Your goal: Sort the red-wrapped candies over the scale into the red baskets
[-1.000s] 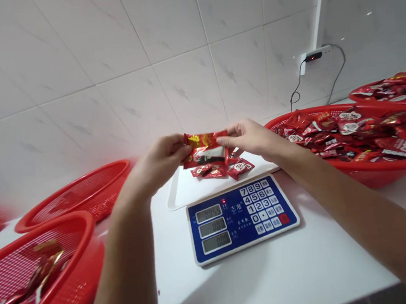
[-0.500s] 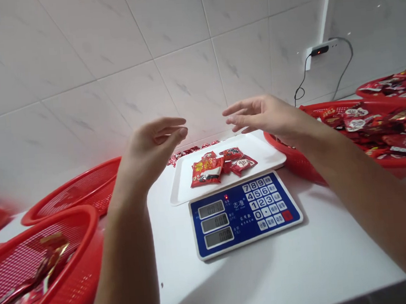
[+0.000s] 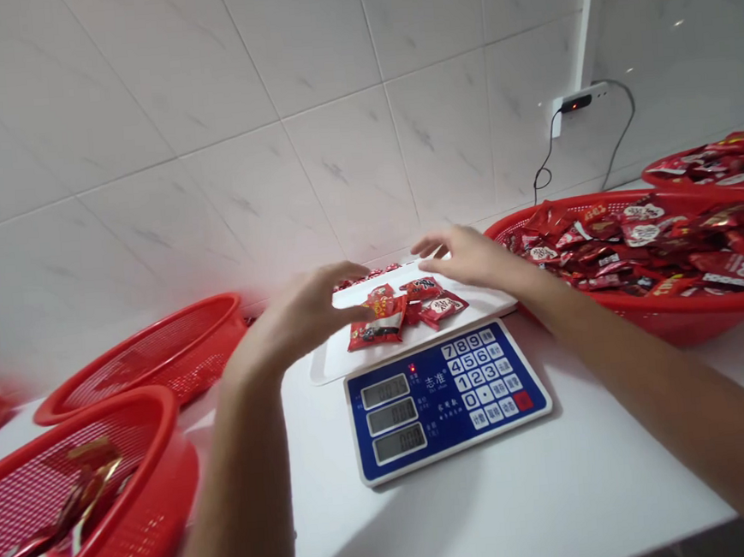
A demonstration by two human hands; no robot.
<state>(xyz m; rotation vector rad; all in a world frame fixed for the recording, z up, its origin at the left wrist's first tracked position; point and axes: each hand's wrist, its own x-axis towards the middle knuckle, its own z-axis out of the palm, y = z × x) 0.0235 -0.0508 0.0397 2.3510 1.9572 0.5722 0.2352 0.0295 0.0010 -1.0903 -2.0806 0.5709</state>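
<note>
Several small red snack packets (image 3: 376,333) lie in a loose group on the white weighing tray (image 3: 468,314) of a digital scale (image 3: 446,401). Over the tray's left side is my left hand (image 3: 313,309), slightly blurred, its thumb and fingers apart and nothing in it. The thumb tip overlaps the packets in view; whether it touches them I cannot tell. My right hand (image 3: 457,255) hovers at the tray's far right, fingers spread and holding nothing. Part of the tray is hidden behind both hands. The scale's blue front panel faces me, with a red light lit.
Red plastic baskets flank the scale: one (image 3: 177,422) with packets at front left, another (image 3: 220,312) behind it, and a heaped basket (image 3: 703,317) at right. More red packets lie behind the tray. A power strip (image 3: 583,99) with cables hangs on the tiled wall.
Both hands have come down and closer to the tray, the left one towards the packets. The view has shifted slightly, and the packets keep their places on the tray.
</note>
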